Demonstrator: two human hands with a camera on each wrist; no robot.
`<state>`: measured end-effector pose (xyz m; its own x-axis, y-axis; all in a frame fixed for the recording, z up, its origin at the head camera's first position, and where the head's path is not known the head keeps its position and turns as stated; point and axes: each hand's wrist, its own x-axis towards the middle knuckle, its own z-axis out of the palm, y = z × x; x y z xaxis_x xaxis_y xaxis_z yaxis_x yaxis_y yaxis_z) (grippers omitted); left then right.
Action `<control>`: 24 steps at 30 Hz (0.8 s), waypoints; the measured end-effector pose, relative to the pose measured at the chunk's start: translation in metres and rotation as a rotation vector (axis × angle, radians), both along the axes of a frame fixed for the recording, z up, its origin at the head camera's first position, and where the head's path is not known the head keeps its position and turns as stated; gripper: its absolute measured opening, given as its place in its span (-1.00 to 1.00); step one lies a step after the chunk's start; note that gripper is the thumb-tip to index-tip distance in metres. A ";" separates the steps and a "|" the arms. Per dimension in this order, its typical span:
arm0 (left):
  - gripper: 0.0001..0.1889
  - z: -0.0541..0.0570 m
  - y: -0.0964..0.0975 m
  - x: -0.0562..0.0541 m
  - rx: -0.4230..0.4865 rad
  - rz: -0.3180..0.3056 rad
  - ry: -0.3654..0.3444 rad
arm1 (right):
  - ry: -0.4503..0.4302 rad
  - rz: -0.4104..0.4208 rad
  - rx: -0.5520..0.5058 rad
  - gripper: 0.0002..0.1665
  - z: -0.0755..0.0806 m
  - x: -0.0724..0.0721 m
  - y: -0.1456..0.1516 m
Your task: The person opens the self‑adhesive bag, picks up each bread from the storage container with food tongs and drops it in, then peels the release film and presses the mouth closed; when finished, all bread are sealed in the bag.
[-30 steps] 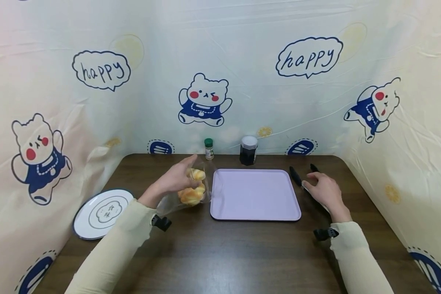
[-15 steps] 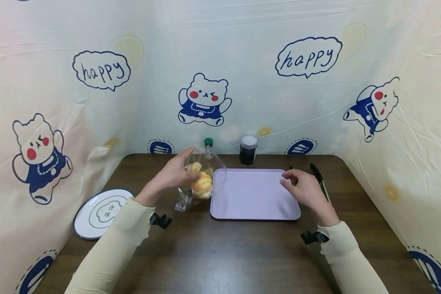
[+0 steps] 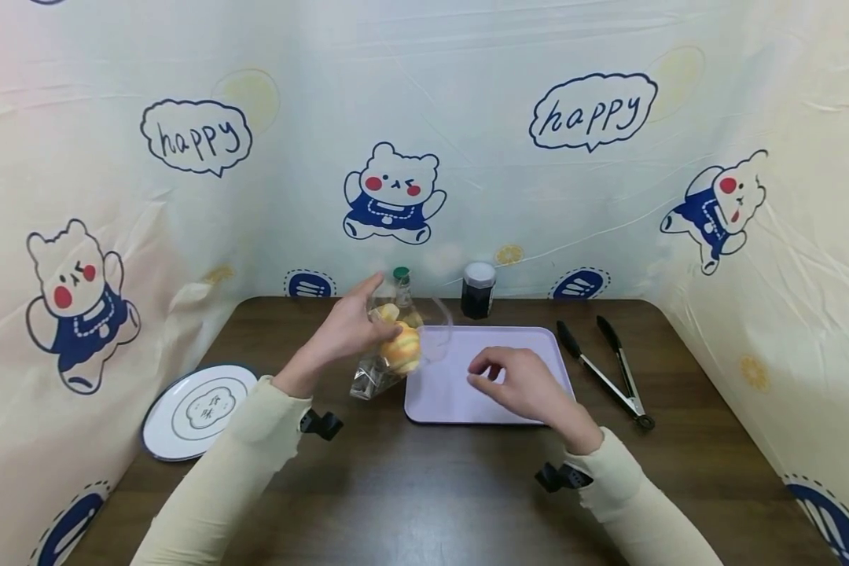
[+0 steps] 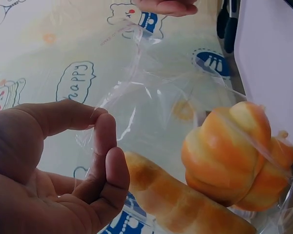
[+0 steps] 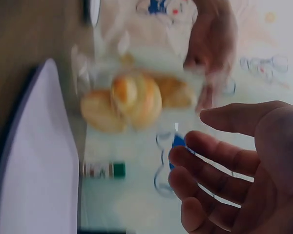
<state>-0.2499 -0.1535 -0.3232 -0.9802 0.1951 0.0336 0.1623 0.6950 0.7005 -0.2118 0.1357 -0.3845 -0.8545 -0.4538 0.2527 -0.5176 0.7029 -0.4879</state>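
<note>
My left hand pinches a clear plastic bag between thumb and fingers, raised at the left edge of the lilac tray. Inside the bag are bread rolls: a knotted golden bun and a longer roll show in the left wrist view. The bag's loose upper part reaches over the tray's back left corner. My right hand hovers above the tray with fingers loosely bent and holds nothing. In the right wrist view its fingers are apart from the bag.
Black-handled metal tongs lie spread on the table right of the tray. At the back stand a white-lidded dark jar and a small green-capped bottle, partly behind the bag. A blue-rimmed white plate lies at the left.
My left hand has lifted the bread bag and shifted it right, toward the tray. From beside the tongs, my right hand has moved left over the tray, uncovering the tongs.
</note>
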 end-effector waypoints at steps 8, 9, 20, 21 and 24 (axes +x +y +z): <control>0.07 -0.001 0.009 0.002 0.020 -0.015 0.003 | 0.029 0.076 -0.049 -0.70 -0.003 0.005 -0.037; 0.06 -0.001 0.011 0.002 0.021 -0.016 0.003 | 0.042 0.055 -0.062 -0.68 -0.004 0.005 -0.040; 0.05 -0.001 0.022 0.005 0.009 -0.028 0.045 | 0.144 -0.116 -0.115 -0.68 -0.007 -0.003 -0.061; 0.05 -0.001 0.022 0.006 0.013 -0.032 0.044 | 0.159 -0.119 -0.109 -0.69 -0.007 -0.004 -0.062; 0.05 0.000 0.023 0.006 0.021 -0.044 0.037 | 0.175 -0.108 -0.102 -0.68 -0.007 -0.005 -0.064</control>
<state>-0.2434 -0.1301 -0.3232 -0.9688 0.2365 0.0744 0.2183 0.6716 0.7080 -0.2172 0.0716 -0.3914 -0.8357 -0.3270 0.4413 -0.5253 0.7105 -0.4682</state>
